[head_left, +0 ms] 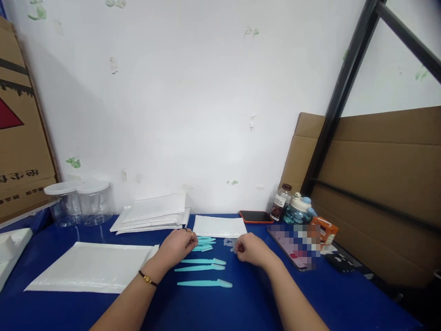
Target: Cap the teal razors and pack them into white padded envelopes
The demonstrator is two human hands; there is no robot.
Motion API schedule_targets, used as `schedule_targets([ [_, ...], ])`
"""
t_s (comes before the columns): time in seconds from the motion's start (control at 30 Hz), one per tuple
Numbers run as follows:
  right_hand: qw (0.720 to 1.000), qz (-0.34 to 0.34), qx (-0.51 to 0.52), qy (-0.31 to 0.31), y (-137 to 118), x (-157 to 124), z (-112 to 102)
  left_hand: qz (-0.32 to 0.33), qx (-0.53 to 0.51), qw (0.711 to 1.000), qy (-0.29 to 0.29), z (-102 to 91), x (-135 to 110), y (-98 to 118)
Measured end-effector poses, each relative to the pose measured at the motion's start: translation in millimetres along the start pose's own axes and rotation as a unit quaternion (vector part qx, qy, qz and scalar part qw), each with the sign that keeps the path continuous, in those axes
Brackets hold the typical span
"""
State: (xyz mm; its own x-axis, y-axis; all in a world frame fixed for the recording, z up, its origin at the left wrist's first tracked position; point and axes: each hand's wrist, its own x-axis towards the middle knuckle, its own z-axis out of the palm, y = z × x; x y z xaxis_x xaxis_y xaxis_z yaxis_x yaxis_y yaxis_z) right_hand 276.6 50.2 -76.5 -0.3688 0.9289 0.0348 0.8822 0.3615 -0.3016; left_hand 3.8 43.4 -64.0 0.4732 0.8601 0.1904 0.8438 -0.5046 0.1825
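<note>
My left hand (181, 244) is closed, its fingertips at the left ends of a small pile of turquoise eyebrow razors (206, 244). Whether a razor is between its fingers is hidden. Nearer to me, three more razors lie apart, roughly parallel, with their heads to the right; the closest razor (204, 283) is at the front. On the right, my right hand (248, 248) has its fingers curled together at some small clear plastic pieces (228, 244) on the blue table (206, 315). What its fingertips pinch, if anything, cannot be made out.
White padded envelopes lie singly at left (93, 266), in a stack (151, 214) behind, and at back centre (219, 226). Two lidded clear jars (94, 204) stand back left. Phones (257, 216), a brown-capped bottle (280, 202), a water bottle (299, 209) and an orange box (325, 230) are right.
</note>
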Motion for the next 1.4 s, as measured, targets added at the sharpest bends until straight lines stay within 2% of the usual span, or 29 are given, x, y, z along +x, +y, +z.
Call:
schedule_targets([
  [0.1,0.996,-0.071,0.046,0.0,-8,2,4,0.03,-0.028,0.999,-0.033,0.0,-3,12],
  [0.2,0.99,-0.112,0.085,-0.002,-15,3,6,0.029,-0.032,0.998,-0.048,4.0,-4,20],
  [0.47,0.974,-0.143,0.175,-0.016,-23,4,14,0.039,-0.04,0.998,-0.041,9.9,-3,20],
  [0.6,0.973,-0.149,0.175,-0.02,-27,6,19,0.065,-0.053,0.996,-0.038,17.5,-1,27],
  [0.7,0.972,-0.144,0.183,-0.02,-22,6,13,0.057,-0.076,0.994,-0.057,17.3,0,26],
  [0.87,0.987,-0.058,0.116,0.096,6,5,-5,-0.028,-0.027,0.999,0.005,5.9,-2,5],
  [0.97,0.994,-0.038,0.069,0.071,15,5,-5,-0.038,0.002,0.999,-0.013,4.1,-2,-4],
  [1.07,0.998,-0.037,0.034,0.031,13,5,1,-0.029,0.014,0.999,-0.024,4.5,-2,-5],
  [1.2,0.998,-0.05,0.011,0.038,5,6,7,-0.018,0.0,1.0,-0.02,-1.5,-3,-1],
  [1.4,0.995,-0.082,0.044,0.034,5,9,12,0.018,-0.037,0.999,-0.014,-8.8,-6,13],
])
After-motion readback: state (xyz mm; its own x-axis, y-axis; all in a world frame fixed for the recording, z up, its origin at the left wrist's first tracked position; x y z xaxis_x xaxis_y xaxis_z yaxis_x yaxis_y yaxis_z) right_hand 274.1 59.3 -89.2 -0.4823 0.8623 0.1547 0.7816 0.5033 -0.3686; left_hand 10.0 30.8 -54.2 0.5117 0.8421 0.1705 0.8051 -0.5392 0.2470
